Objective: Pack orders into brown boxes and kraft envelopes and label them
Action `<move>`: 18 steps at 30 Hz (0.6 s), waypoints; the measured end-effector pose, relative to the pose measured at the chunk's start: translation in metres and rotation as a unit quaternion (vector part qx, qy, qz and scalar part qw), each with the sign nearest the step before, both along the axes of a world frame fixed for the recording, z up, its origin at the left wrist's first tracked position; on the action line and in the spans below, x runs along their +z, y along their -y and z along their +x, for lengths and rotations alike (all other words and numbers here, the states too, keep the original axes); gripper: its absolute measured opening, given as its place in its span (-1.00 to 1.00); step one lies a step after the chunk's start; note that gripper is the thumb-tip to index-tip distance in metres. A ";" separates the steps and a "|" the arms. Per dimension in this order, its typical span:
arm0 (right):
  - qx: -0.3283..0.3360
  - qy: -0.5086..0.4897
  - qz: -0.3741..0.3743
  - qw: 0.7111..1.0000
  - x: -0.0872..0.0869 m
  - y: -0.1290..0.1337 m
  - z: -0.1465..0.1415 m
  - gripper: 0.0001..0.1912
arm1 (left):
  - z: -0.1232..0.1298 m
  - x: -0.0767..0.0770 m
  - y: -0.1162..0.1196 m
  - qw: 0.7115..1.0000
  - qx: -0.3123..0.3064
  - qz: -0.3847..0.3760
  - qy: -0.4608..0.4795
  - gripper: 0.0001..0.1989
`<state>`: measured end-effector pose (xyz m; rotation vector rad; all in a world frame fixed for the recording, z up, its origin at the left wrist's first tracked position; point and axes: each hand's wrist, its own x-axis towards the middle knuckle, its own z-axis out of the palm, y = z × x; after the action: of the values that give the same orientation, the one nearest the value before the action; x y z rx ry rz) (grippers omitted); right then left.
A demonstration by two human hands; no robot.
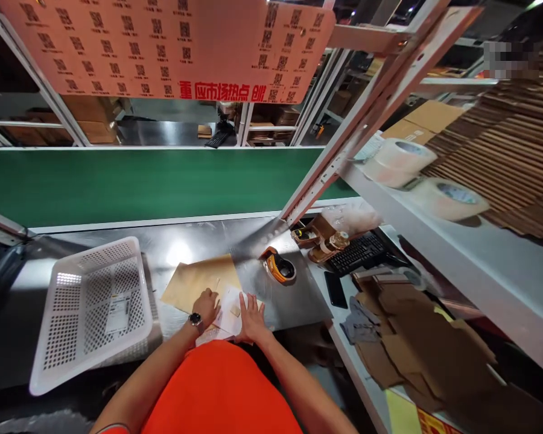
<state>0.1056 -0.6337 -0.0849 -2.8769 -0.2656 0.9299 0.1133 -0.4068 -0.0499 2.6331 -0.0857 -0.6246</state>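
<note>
On the metal table (294, 307) lies a tan paper envelope (199, 278). White papers (228, 310) lie near the table's front edge, partly over the envelope, with a small tan piece on top. My left hand (206, 308), below a wristwatch, has its fingers curled at the papers' left side; what it holds, if anything, is hidden. My right hand (252, 319) rests on the papers' right side with its fingers spread. To the left stands a white perforated basket (95, 301) with a labelled packet (118, 313) inside. An orange and black scanner (280, 266) lies to the right.
Beyond the table runs a green conveyor belt (163, 184). A slanted metal post (326, 163) rises at the right. Tape rolls (398, 161) sit on a raised shelf. Below are a keyboard (357, 253), a phone (335, 289) and flattened cardboard (429, 337).
</note>
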 end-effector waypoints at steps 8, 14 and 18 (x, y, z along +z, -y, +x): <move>0.003 0.022 0.006 1.000 0.009 0.001 -0.018 0.75 | -0.007 -0.010 0.018 0.997 -0.032 -0.037 -0.056 -0.65; 0.016 0.047 0.041 0.998 0.033 0.015 -0.021 0.64 | 0.006 -0.014 0.018 0.987 0.071 -0.123 -0.070 -0.16; 0.051 0.071 0.079 0.993 0.051 0.021 -0.024 0.63 | 0.012 -0.011 0.020 0.927 0.171 -0.287 -0.168 -0.27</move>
<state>0.0820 -0.6551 -0.0338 -2.8081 -0.4799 0.6852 0.1250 -0.4272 -0.0604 1.8881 0.2536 -0.7750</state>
